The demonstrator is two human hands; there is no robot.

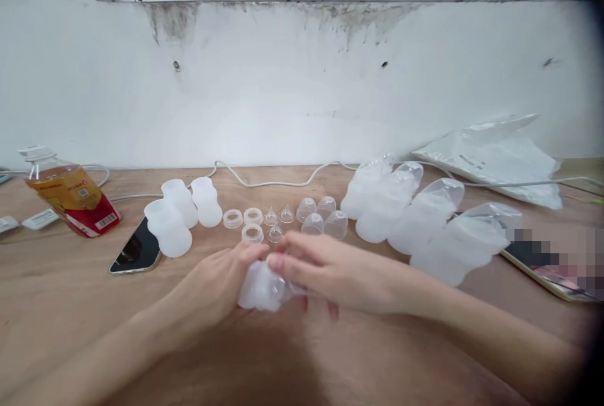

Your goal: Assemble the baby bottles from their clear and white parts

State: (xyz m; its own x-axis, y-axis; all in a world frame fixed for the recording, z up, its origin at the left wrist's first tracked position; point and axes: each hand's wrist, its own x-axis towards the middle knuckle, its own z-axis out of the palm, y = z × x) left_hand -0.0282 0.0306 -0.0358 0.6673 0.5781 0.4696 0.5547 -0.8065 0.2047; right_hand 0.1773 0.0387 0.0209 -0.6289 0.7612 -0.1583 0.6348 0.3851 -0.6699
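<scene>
My left hand point(218, 280) is closed round a frosted white baby bottle point(257, 289) low over the table. From the other side, my right hand point(325, 267) grips the bottle's right end, its thumb and forefinger against a clear part there. Blur and fingers hide how that part sits. Just beyond my hands lie three clear collar rings point(253, 233), three clear nipples point(285, 214) and several clear dome caps point(313, 224). Three frosted bottle bodies point(174, 230) without tops stand at the left. On the right are several bottles with clear domed tops point(431, 211).
A drink bottle point(78, 195) stands far left beside a dark phone point(136, 252). Another phone point(538, 270) lies at the right, partly behind the capped bottles. A white cable point(268, 184) runs along the wall, and a clear plastic bag point(500, 154) lies at the back right.
</scene>
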